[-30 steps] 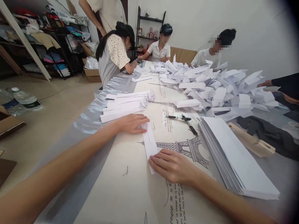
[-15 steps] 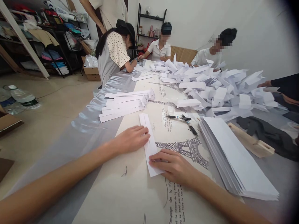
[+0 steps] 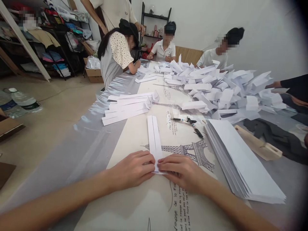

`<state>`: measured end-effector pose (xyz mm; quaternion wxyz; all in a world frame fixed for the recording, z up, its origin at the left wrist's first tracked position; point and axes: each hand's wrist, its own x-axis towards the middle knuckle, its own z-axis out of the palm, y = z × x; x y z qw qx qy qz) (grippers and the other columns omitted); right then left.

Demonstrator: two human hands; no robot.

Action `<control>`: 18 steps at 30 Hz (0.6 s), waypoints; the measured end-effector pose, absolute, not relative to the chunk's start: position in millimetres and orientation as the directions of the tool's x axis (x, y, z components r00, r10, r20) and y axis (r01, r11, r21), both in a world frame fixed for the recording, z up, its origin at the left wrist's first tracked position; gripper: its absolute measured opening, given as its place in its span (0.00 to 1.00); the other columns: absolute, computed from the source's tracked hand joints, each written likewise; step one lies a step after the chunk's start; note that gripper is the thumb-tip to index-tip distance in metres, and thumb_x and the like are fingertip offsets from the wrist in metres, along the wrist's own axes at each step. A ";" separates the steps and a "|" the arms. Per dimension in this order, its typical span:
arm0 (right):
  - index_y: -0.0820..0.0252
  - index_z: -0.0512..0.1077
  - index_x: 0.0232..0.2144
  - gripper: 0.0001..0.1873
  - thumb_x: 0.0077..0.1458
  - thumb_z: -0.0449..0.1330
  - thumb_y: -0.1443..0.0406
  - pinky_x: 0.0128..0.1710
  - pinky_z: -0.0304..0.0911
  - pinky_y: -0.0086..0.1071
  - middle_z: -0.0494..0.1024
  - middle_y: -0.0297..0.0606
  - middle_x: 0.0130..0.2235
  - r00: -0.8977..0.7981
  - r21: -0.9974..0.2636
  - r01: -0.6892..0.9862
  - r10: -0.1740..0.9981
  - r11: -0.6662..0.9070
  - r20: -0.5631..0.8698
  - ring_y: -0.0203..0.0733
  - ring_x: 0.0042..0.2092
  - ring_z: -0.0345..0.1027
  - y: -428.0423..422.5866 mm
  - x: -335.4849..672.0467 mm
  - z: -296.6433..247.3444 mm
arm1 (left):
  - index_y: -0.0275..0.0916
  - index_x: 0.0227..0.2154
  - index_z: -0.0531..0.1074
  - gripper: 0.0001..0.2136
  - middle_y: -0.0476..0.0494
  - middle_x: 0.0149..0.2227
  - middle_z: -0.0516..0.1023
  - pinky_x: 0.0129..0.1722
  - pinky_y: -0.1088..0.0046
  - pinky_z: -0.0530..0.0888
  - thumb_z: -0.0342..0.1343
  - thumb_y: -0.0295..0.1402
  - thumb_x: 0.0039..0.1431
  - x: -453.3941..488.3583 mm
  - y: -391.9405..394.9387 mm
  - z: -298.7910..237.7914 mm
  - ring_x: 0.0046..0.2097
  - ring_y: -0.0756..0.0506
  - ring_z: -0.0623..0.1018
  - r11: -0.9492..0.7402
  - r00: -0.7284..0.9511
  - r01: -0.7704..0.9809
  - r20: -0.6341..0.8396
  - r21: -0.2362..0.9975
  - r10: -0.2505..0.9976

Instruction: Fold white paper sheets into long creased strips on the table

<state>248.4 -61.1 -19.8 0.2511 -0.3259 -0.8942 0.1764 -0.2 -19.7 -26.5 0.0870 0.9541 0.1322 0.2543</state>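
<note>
We have a long folded paper strip (image 3: 154,138) lying flat on the worktop (image 3: 96,141), right in front of us. It points away from us, and its two long sides are folded in so they meet down the middle. It lies across a drawing of a tower (image 3: 192,154) on the printed sheet that covers this part of the worktop.

Our left hand (image 3: 131,170) and our right hand (image 3: 184,171) are close together, with the fingertips almost meeting. Both press down on the near end of the strip and hold it. The far end is free.

We think the step in hand is work on the near end: pressing it flat or starting a fold there. A next fold would need the edges lined up and the strip kept from sliding.

To our right is a thick stack of flat white sheets (image 3: 240,157), with a wooden piece (image 3: 258,146) just beside it. Two pens (image 3: 184,120) lie past the strip. To our left is a small pile of folded strips (image 3: 127,107). Farther off is a big heap of folded paper (image 3: 216,89), with other people sitting around it.
</note>
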 end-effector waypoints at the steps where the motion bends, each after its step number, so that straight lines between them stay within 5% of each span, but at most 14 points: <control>1: 0.57 0.79 0.44 0.07 0.66 0.62 0.68 0.50 0.74 0.39 0.85 0.39 0.47 -0.655 -0.500 0.485 0.677 0.718 0.337 0.44 0.48 0.79 -61.1 250.5 -20.9 | 0.37 0.35 0.73 0.09 0.44 0.39 0.78 0.42 0.68 0.78 0.52 0.28 0.72 -0.4 -20.8 -26.0 0.42 0.46 0.76 -0.944 0.829 0.221 0.462 0.245 0.314; 8: 0.59 0.78 0.38 0.08 0.64 0.59 0.73 0.46 0.74 0.44 0.82 0.41 0.51 -0.686 -0.395 0.520 0.646 0.757 0.336 0.45 0.44 0.80 -63.9 254.6 -23.1 | 0.35 0.33 0.72 0.08 0.41 0.38 0.77 0.41 0.66 0.77 0.53 0.21 0.68 -3.5 -29.3 -26.0 0.40 0.44 0.75 -0.972 0.866 0.232 0.450 0.030 0.220; 18: 0.56 0.77 0.38 0.05 0.64 0.61 0.69 0.49 0.71 0.42 0.80 0.38 0.53 -0.675 -0.523 0.534 0.708 0.664 0.210 0.44 0.49 0.77 -65.1 255.2 -11.5 | 0.36 0.33 0.73 0.08 0.42 0.40 0.79 0.43 0.62 0.77 0.54 0.27 0.70 0.1 -40.7 -26.6 0.41 0.43 0.76 -0.907 0.784 0.314 0.463 0.280 0.414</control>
